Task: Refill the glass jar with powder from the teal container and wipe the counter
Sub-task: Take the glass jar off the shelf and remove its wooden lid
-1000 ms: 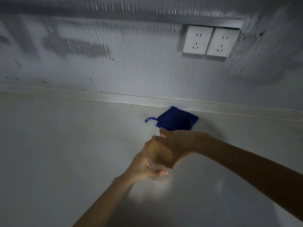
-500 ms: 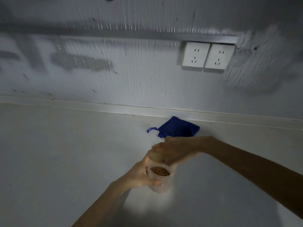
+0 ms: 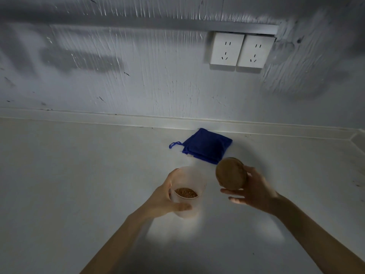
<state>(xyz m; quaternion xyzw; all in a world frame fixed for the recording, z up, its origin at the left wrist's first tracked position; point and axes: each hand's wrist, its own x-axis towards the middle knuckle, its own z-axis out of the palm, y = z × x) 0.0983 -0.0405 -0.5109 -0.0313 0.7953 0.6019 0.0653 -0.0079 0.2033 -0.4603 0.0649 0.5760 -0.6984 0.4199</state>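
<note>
The opening step was in hand: the jar (image 3: 186, 191) stood uncapped near the middle of the table (image 3: 79, 175), with only a shallow layer of brown powder (image 3: 186, 192) at its bottom. The left hand (image 3: 164, 200) had its grip wrapped round the jar's left side, thumb across the near wall, steadying it. The right hand (image 3: 254, 191) grasped the round brown lid (image 3: 231, 173) by its rim, held clear to the right of the jar and tilted so that its flat face showed to the camera.

By my reading, the next move called for setting the lid down on a bare patch of table, out of the pouring path, and then fetching the teal container (nowhere in view here, so it had to be found first). Nothing had yet been poured.

Against the frame half a second earlier, the right hand had come off the jar's mouth: then it lay over the top, covering the lid; now lid and jar stood apart, and the whole mouth was open to view. The left grip had stayed on the jar. A folded blue pouch (image 3: 205, 147) lay at the far edge, below two wall sockets (image 3: 242, 51), its place unchanged.
</note>
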